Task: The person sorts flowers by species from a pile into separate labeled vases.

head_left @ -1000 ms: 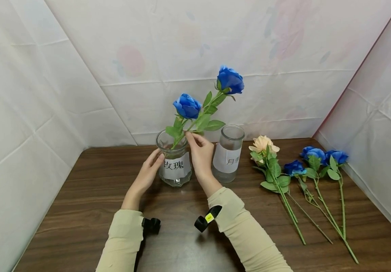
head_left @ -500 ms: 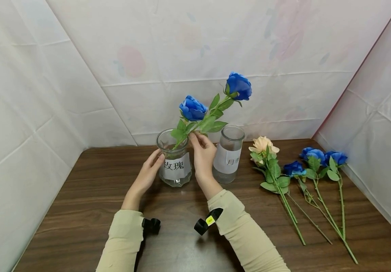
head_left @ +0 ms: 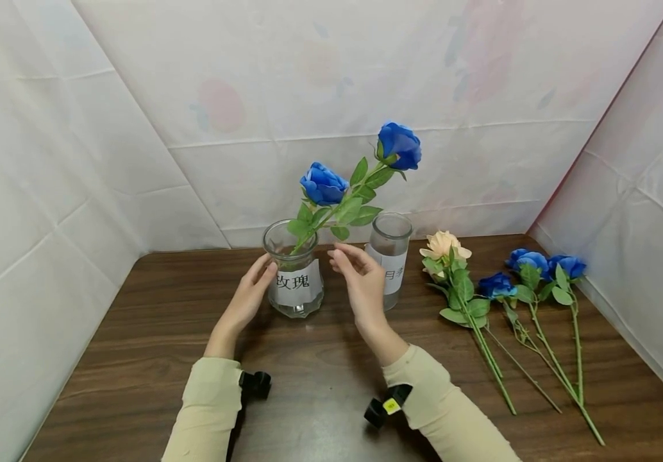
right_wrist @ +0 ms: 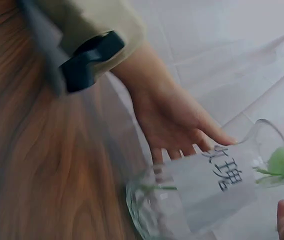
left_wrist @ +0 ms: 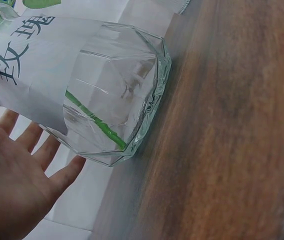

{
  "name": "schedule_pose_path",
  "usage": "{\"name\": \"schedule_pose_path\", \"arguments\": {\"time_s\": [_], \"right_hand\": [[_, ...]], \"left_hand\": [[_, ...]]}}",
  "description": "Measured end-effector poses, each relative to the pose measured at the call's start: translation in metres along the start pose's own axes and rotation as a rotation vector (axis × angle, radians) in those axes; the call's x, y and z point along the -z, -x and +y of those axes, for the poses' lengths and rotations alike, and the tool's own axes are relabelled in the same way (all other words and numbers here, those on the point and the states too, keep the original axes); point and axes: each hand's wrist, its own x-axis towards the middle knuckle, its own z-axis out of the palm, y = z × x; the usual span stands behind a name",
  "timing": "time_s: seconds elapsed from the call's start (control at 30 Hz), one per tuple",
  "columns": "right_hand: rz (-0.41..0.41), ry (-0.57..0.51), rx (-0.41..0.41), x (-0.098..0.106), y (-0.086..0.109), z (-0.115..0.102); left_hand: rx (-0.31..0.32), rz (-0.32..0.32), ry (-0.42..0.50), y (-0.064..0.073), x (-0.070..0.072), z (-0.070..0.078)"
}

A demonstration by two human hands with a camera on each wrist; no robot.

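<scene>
A wide-mouthed glass vase (head_left: 293,301) with a white paper label stands on the table. Thumb in front and fingers behind, my left hand (head_left: 245,296) holds its left side. Two blue roses, a lower one (head_left: 324,184) and a higher one (head_left: 399,146), lean to the right out of its mouth. Through the glass, a green stem (left_wrist: 94,120) reaches the bottom in the left wrist view. My right hand (head_left: 364,279) is between this vase and a taller glass vase (head_left: 392,247), partly covering the latter's label. Its fingers are loosely bent, with nothing between them.
To the right lie a peach flower (head_left: 445,247) and several blue roses (head_left: 526,262), stems pointing toward the front of the wooden table (head_left: 152,359). White cloth (head_left: 285,77) hangs behind and along both sides.
My right hand has let go of the rose stem and drawn back to the right. The roses swayed right, then slightly back left. My left hand stays on the vase.
</scene>
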Motion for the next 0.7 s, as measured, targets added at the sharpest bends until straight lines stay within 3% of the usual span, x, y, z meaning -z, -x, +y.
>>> {"name": "schedule_pose_path", "arguments": {"time_s": [0.2,0.33,0.5,0.7], "right_hand": [[-0.128,0.123,-0.081,0.040,0.014,-0.021],[-0.171,0.223,-0.141,0.069,0.022,-0.035],[-0.178,0.325,-0.177,0.111,0.031,-0.045],[-0.125,0.462,-0.247,0.169,0.038,-0.053]], "left_hand": [[-0.007,0.004,0.014,-0.001,0.000,-0.003],[-0.002,0.003,0.017,-0.001,0.001,-0.003],[0.005,-0.002,-0.002,-0.001,0.002,-0.003],[0.003,-0.003,-0.005,-0.001,0.002,-0.002]]}}
